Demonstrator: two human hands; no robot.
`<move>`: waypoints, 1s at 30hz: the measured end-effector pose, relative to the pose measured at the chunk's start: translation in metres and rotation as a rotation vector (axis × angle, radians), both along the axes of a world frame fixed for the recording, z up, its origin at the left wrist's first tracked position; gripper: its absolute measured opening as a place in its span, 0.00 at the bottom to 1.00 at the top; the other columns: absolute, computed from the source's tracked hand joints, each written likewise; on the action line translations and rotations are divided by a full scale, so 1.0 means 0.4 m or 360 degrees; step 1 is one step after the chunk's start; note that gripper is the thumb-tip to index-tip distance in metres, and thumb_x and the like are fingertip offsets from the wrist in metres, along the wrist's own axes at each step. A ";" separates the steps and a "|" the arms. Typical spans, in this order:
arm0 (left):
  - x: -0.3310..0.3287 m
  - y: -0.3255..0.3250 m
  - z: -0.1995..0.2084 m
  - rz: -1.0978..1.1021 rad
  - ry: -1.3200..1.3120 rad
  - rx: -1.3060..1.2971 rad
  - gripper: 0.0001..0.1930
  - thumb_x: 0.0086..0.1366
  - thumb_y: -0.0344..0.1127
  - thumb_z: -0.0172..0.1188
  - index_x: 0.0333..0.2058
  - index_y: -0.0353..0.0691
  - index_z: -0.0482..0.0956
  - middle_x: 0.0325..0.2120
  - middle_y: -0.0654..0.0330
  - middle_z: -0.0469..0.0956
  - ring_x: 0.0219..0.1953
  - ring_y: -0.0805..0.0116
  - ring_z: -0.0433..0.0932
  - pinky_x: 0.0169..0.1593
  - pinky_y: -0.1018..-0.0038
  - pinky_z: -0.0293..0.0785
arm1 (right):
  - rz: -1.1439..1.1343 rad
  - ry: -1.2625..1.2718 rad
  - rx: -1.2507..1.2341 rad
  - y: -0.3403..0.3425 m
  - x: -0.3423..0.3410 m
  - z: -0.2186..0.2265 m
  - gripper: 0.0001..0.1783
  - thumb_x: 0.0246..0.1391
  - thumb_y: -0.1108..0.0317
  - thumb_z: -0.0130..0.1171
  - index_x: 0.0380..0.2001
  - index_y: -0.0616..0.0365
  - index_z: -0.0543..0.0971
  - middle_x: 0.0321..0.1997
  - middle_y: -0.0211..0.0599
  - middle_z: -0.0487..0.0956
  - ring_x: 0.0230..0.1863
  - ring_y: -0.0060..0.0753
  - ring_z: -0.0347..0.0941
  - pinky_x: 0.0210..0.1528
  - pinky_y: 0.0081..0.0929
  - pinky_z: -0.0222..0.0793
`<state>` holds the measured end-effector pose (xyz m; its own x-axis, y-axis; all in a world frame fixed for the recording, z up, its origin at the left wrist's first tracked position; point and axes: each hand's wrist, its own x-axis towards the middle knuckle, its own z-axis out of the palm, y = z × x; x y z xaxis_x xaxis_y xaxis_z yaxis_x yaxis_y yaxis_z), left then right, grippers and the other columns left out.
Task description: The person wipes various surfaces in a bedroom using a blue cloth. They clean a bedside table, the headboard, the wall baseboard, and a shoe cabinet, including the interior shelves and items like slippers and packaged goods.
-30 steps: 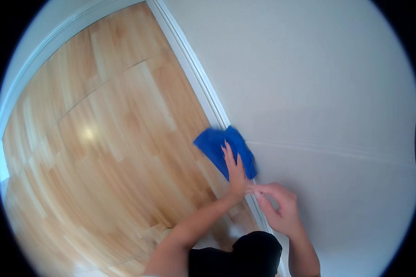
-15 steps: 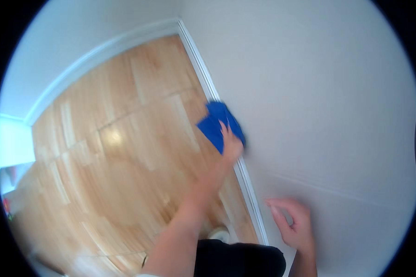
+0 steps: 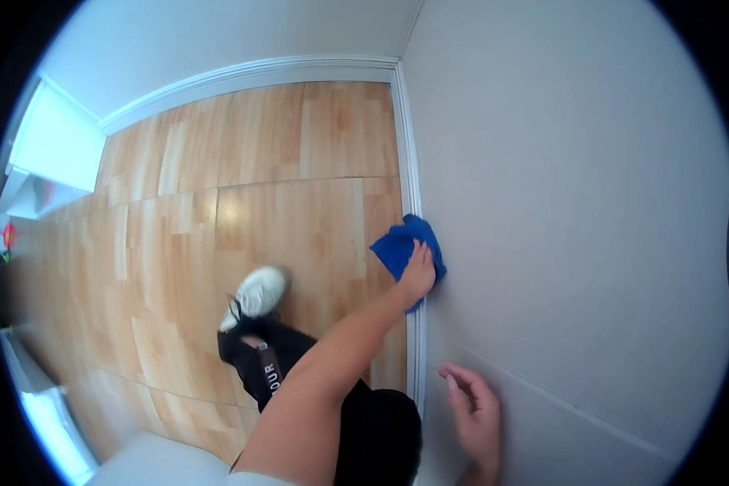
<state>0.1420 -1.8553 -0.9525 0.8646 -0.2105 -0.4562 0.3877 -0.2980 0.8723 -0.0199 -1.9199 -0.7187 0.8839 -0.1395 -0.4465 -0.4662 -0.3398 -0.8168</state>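
Observation:
A blue cloth [image 3: 394, 249] is pressed under my left hand [image 3: 419, 271], whose fingers are closed on it. It lies against the white baseboard [image 3: 411, 178] at the foot of the right-hand wall, one corner spreading over the wood floor. The cloth hides that stretch of the baseboard. Lower right, close to the same wall, is my right hand [image 3: 475, 409]. Its fingers are loosely bent, the thumb stands apart from them, and nothing shows in it.
The pale wall [image 3: 575, 211] fills the right side and meets another wall at the far corner. My white shoe [image 3: 261, 292] stands on the wood-patterned floor [image 3: 170, 267], left of my arm. A white cabinet [image 3: 61, 142] is at the far left.
My view has turned, bringing the corner and cabinet further in. My left hand and the cloth have slid along the baseboard toward me. My shoe and lower leg have come into sight.

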 end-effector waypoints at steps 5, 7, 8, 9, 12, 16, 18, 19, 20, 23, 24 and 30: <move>0.115 0.017 0.006 0.0199 -0.0075 -0.0297 0.24 0.67 0.38 0.30 0.58 0.31 0.49 0.61 0.47 0.43 0.63 0.54 0.44 0.64 0.63 0.40 | 0.0186 0.0023 -0.0353 0.000 -0.046 -0.046 0.18 0.52 0.72 0.50 0.48 0.65 0.69 0.49 0.47 0.71 0.52 0.41 0.66 0.55 0.32 0.59; 0.155 0.022 0.027 0.0285 -0.0334 -0.0257 0.24 0.67 0.37 0.31 0.59 0.32 0.48 0.61 0.47 0.44 0.63 0.53 0.45 0.64 0.62 0.39 | 0.0179 -0.0028 -0.0440 0.005 -0.044 -0.044 0.20 0.52 0.72 0.50 0.50 0.65 0.67 0.52 0.48 0.69 0.55 0.43 0.64 0.56 0.33 0.57; 0.178 0.023 0.037 0.0280 -0.0230 -0.0201 0.24 0.67 0.37 0.31 0.59 0.32 0.49 0.61 0.48 0.44 0.62 0.53 0.46 0.64 0.62 0.40 | 0.0153 -0.0031 -0.0461 0.008 -0.032 -0.045 0.21 0.52 0.72 0.50 0.51 0.65 0.66 0.53 0.49 0.68 0.56 0.43 0.63 0.57 0.33 0.56; 0.202 0.026 0.044 0.0312 -0.0222 -0.0204 0.24 0.66 0.36 0.32 0.59 0.33 0.49 0.61 0.48 0.44 0.62 0.53 0.47 0.63 0.62 0.40 | 0.0129 0.0002 -0.0448 0.018 -0.011 -0.043 0.22 0.52 0.72 0.50 0.52 0.65 0.65 0.55 0.49 0.67 0.57 0.44 0.62 0.57 0.34 0.55; 0.301 0.035 0.046 0.0325 -0.0441 -0.0156 0.23 0.66 0.35 0.33 0.58 0.32 0.50 0.60 0.46 0.46 0.61 0.49 0.50 0.63 0.61 0.41 | 0.0037 -0.0167 -0.0369 0.054 0.090 -0.059 0.21 0.51 0.74 0.50 0.50 0.66 0.67 0.53 0.50 0.68 0.55 0.44 0.64 0.57 0.33 0.56; 0.462 0.045 -0.005 0.0301 -0.0633 -0.0058 0.23 0.66 0.35 0.33 0.57 0.30 0.51 0.61 0.46 0.46 0.62 0.50 0.48 0.63 0.63 0.41 | -0.0001 -0.0492 -0.0443 0.098 0.263 -0.126 0.18 0.49 0.77 0.50 0.46 0.66 0.71 0.49 0.48 0.72 0.51 0.42 0.68 0.54 0.31 0.59; 0.506 0.060 -0.028 0.0300 -0.0771 -0.0086 0.23 0.66 0.35 0.33 0.56 0.29 0.52 0.61 0.47 0.46 0.62 0.51 0.47 0.64 0.63 0.41 | -0.0027 -0.0685 -0.0515 0.128 0.320 -0.153 0.16 0.48 0.79 0.51 0.43 0.66 0.73 0.46 0.46 0.73 0.48 0.40 0.69 0.52 0.30 0.61; 0.527 0.065 -0.031 0.0256 -0.0474 -0.0059 0.22 0.65 0.34 0.34 0.56 0.28 0.54 0.60 0.46 0.48 0.62 0.48 0.46 0.64 0.63 0.41 | -0.0014 -0.0716 -0.0613 0.134 0.356 -0.162 0.15 0.47 0.80 0.51 0.41 0.65 0.74 0.44 0.45 0.75 0.45 0.38 0.70 0.48 0.28 0.62; 0.549 0.073 -0.028 0.0256 -0.0631 -0.0099 0.23 0.66 0.34 0.33 0.57 0.29 0.51 0.61 0.48 0.46 0.62 0.47 0.43 0.64 0.64 0.39 | 0.0029 -0.0852 -0.0627 0.137 0.388 -0.160 0.15 0.47 0.80 0.50 0.41 0.65 0.74 0.43 0.45 0.75 0.44 0.37 0.70 0.48 0.28 0.63; 0.607 0.097 0.007 0.0289 -0.0942 -0.0206 0.23 0.66 0.32 0.32 0.59 0.32 0.46 0.62 0.50 0.43 0.63 0.45 0.39 0.64 0.65 0.35 | 0.0060 -0.0935 -0.0735 0.153 0.510 -0.147 0.14 0.46 0.80 0.50 0.39 0.65 0.75 0.41 0.44 0.76 0.42 0.37 0.71 0.46 0.27 0.63; 0.600 0.108 0.032 0.0293 -0.0955 -0.0154 0.23 0.65 0.30 0.33 0.59 0.31 0.47 0.62 0.49 0.43 0.63 0.44 0.40 0.64 0.65 0.35 | 0.0004 -0.0903 -0.0688 0.148 0.560 -0.137 0.14 0.46 0.81 0.50 0.39 0.65 0.75 0.40 0.44 0.76 0.41 0.37 0.71 0.46 0.27 0.63; 0.447 0.078 0.086 0.0175 -0.0996 -0.0130 0.23 0.60 0.21 0.34 0.56 0.27 0.52 0.61 0.42 0.42 0.62 0.42 0.44 0.63 0.58 0.38 | -0.0009 -0.0831 -0.0792 0.156 0.725 -0.094 0.13 0.45 0.82 0.50 0.37 0.65 0.76 0.34 0.42 0.77 0.36 0.36 0.71 0.43 0.27 0.65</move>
